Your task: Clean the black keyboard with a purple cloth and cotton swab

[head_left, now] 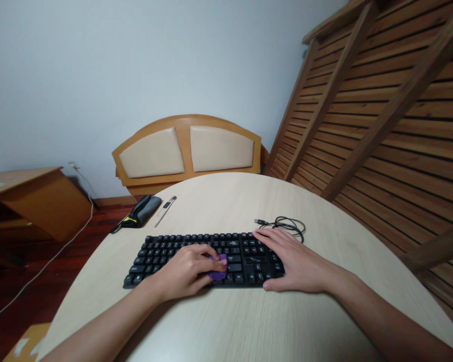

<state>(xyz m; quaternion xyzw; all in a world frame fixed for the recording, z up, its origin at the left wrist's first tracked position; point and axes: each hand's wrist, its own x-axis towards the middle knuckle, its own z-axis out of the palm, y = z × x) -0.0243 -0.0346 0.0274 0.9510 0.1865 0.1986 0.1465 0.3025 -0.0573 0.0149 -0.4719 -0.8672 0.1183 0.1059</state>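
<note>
Over the right-middle keys of a black full-size keyboard (pixel 234 251), my left hand (pixel 191 266) has its fingers bent down, pinning a small purple cloth (pixel 219 266) against the keycaps. Well apart from it, my right hand (pixel 300 259) clasps the keyboard's right end, thumb at the near edge and fingertips at the far one. Just beyond lies a coiled black USB cable (pixel 287 221). Farther left on the rounded, pale wood-grain table (pixel 249 322) rest a dark pouch (pixel 145 210) and a slim brush-like tool (pixel 166 210). Behind stands a cream-padded headboard (pixel 186 141), with brown wooden slats (pixel 362 125) to my right.
</note>
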